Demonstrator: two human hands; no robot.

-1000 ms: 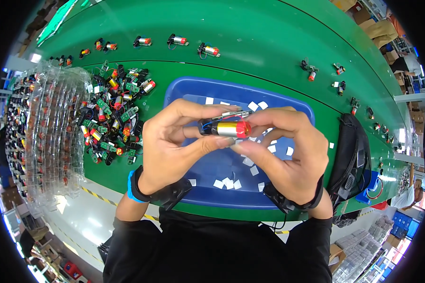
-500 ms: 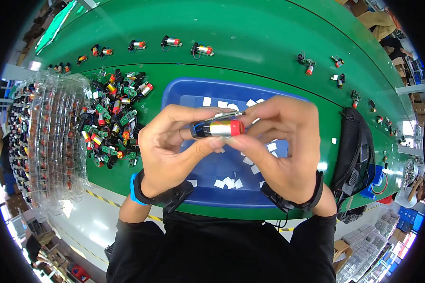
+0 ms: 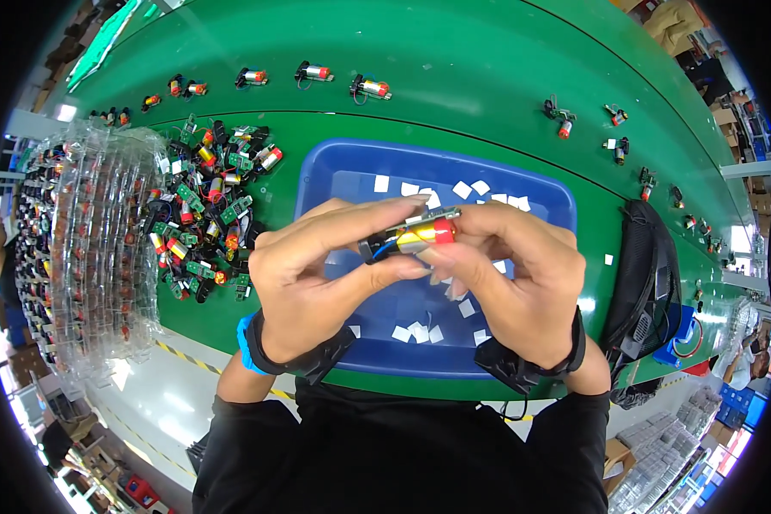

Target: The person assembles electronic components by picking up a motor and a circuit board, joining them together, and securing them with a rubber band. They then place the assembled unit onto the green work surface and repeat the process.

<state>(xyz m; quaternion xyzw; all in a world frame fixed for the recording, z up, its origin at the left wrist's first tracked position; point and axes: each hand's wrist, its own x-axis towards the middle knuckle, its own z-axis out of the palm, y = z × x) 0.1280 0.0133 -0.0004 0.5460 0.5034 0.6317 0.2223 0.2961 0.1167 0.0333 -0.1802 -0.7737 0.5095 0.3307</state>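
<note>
Between my two hands, above a blue plastic tray (image 3: 317,171), is a small battery assembly (image 3: 420,239): a silver and yellow cylinder with a red end, a black cap, blue wire and a thin circuit board along its upper side. My left hand (image 3: 304,261) grips its black-capped end with thumb below and fingers above. At the red end, my right hand (image 3: 531,265) pinches it between thumb and fingers. The fingers hide part of the board. Small white square pieces (image 3: 417,331) lie scattered in the tray beneath.
A heap of similar assemblies (image 3: 206,206) lies left of the tray, beside stacked clear plastic trays (image 3: 94,248). More single assemblies (image 3: 371,88) sit along the far side of the green table (image 3: 471,68). At right are a black mesh bag (image 3: 642,283) and a blue object (image 3: 678,337).
The battery assembly has tilted, its red end rising and its board turning with it. My left fingers have stretched further over its top, and my right fingers have drawn in closer.
</note>
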